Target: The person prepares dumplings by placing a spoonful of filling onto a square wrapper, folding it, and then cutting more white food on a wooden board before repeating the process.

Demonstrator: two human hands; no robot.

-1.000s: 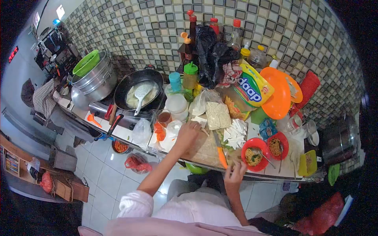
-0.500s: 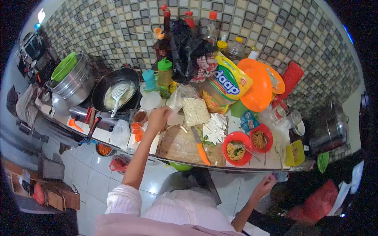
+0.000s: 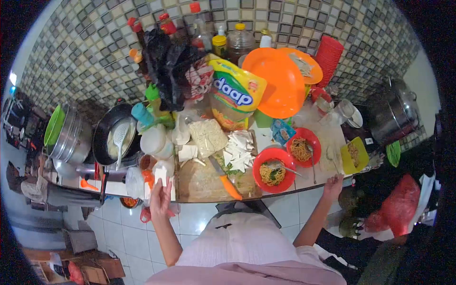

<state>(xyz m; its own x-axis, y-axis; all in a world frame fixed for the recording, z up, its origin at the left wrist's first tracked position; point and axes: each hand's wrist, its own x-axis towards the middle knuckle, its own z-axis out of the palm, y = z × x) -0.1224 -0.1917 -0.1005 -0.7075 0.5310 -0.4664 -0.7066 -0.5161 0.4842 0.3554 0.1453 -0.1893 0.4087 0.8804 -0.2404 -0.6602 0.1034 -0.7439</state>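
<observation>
Head view: left hand point(image 3: 160, 200) has drawn back from the cutting board point(image 3: 199, 183) to the counter point(image 3: 294, 189) edge.
Left hand: pinched on a white piece point(image 3: 161, 175), now off the board.
Right hand point(image 3: 334, 184): risen to the edge by the yellow tray point(image 3: 354, 159); grip unclear.

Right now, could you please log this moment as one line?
left hand: holds white piece | right hand: at counter edge | knife: on cutting board
</observation>
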